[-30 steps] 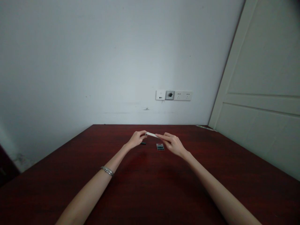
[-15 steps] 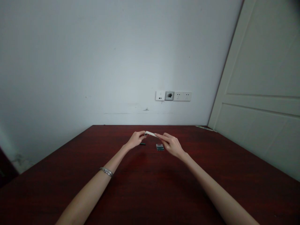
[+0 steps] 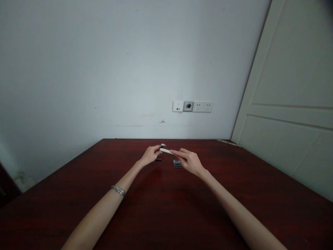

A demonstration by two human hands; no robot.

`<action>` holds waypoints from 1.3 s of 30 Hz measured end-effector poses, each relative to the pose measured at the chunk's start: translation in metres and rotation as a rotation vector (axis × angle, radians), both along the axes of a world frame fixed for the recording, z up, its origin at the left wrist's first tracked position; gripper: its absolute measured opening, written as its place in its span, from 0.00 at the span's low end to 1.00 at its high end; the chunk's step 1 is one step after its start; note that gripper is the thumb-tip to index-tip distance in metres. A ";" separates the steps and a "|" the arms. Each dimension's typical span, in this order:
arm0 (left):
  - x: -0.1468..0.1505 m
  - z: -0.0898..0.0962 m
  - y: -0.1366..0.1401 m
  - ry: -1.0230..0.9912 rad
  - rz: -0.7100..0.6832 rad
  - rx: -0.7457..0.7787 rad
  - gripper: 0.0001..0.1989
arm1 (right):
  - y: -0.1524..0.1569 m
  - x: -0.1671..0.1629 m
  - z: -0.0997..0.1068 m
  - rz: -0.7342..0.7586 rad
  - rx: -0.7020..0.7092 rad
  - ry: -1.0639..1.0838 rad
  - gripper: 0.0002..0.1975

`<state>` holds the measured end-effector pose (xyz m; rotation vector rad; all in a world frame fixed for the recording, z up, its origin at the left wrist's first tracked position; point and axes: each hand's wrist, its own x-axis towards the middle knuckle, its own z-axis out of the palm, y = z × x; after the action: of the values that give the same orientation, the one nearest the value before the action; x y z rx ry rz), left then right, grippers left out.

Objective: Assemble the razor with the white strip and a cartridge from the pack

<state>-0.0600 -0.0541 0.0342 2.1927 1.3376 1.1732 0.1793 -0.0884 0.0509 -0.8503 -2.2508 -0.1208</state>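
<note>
My right hand [image 3: 191, 162] is closed on one end of a slim white stick-like object [image 3: 165, 150], with the fingers stretched along it. The stick slants up to the left, its far end meeting the fingertips of my left hand [image 3: 151, 155]. My left hand is pinched on a small dark-and-white piece [image 3: 162, 145] that shows just above its fingertips; I cannot make out its kind. Below the hands, a small clear pack with green contents [image 3: 177, 164] lies on the table. A little dark green piece [image 3: 159, 159] lies under my left hand, partly hidden.
The dark red wooden table [image 3: 166, 205] reaches to a white wall. On the wall are socket plates [image 3: 202, 107]. A pale door panel [image 3: 291, 104] leans in on the right, and a thin flat strip [image 3: 229, 142] lies at the table's far right edge.
The white stick has shifted slightly left and down. The dark-and-white piece at my left fingertips now shows above the stick, where before it was below the stick's end.
</note>
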 end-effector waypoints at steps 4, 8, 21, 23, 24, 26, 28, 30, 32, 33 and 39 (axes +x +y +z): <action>0.005 0.005 0.000 -0.228 0.031 -0.158 0.04 | 0.015 0.007 0.004 -0.025 -0.027 0.213 0.17; 0.013 0.016 -0.007 -0.441 0.001 -0.466 0.06 | 0.039 0.012 0.012 -0.005 -0.091 0.257 0.16; 0.030 0.033 -0.025 -0.562 -0.159 -0.703 0.08 | 0.068 0.005 0.038 -0.030 -0.142 0.124 0.15; 0.030 0.034 -0.026 -0.573 -0.159 -0.706 0.07 | 0.069 0.004 0.038 -0.002 -0.152 0.107 0.15; 0.030 0.034 -0.026 -0.580 -0.158 -0.707 0.07 | 0.068 0.004 0.037 0.007 -0.156 0.088 0.15; 0.029 0.034 -0.025 -0.600 -0.158 -0.709 0.07 | 0.067 0.003 0.037 -0.012 -0.150 0.063 0.15; 0.029 0.034 -0.025 -0.617 -0.163 -0.715 0.07 | 0.067 0.002 0.036 -0.055 -0.133 0.083 0.15; 0.028 0.034 -0.024 -0.633 -0.172 -0.715 0.07 | 0.067 0.002 0.034 -0.067 -0.121 0.119 0.15; 0.027 0.034 -0.024 -0.646 -0.179 -0.713 0.07 | 0.068 0.002 0.032 -0.043 -0.125 0.128 0.15; 0.027 0.034 -0.024 -0.653 -0.180 -0.711 0.07 | 0.069 0.003 0.031 -0.031 -0.130 0.125 0.14; 0.026 0.033 -0.021 -0.654 -0.199 -0.699 0.07 | 0.071 0.004 0.027 -0.018 -0.192 0.206 0.16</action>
<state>-0.0342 -0.0751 0.0672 1.2592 0.9986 1.0061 0.1834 -0.0176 0.0781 -0.9384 -2.0836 0.1707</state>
